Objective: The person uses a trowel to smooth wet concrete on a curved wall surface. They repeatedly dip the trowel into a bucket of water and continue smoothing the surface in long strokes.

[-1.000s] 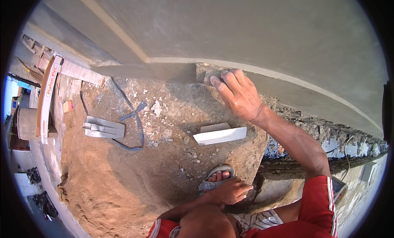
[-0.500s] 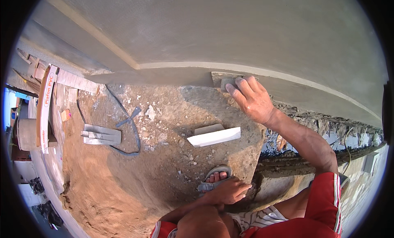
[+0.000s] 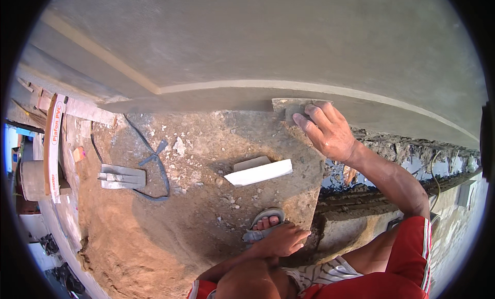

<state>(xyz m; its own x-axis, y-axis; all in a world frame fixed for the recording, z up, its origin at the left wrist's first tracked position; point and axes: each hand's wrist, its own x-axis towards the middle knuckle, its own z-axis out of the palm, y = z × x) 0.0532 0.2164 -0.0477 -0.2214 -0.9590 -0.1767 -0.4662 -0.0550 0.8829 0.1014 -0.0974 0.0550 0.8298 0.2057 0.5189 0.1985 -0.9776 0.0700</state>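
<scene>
My right hand (image 3: 330, 131) is closed on a small, flat plastering trowel (image 3: 281, 104). Its grey, rectangular plate lies against the lower strip of the smooth grey plastered wall (image 3: 309, 46), just below a pale raised line. Fingers cover most of its grip. Low in the view, my left hand (image 3: 283, 240) rests over my knee beside a sandaled foot (image 3: 266, 222), fingers stretched out and nothing in them. On the ground between my hands and the wall lies a white straight-edged piece (image 3: 260, 172) with a grey plate behind it.
Farther left, a grey metal trowel (image 3: 122, 176) lies by a dark strap (image 3: 164, 175). Crumbs of plaster dot the brown ground (image 3: 154, 221). A long printed carton (image 3: 54, 144) stands at the left. On the right, a wet trench (image 3: 412, 167) runs along the wall's foot.
My right hand and the trowel have slid a little to the right along the wall's lower strip. The view has shifted slightly; my left hand stays in place.
</scene>
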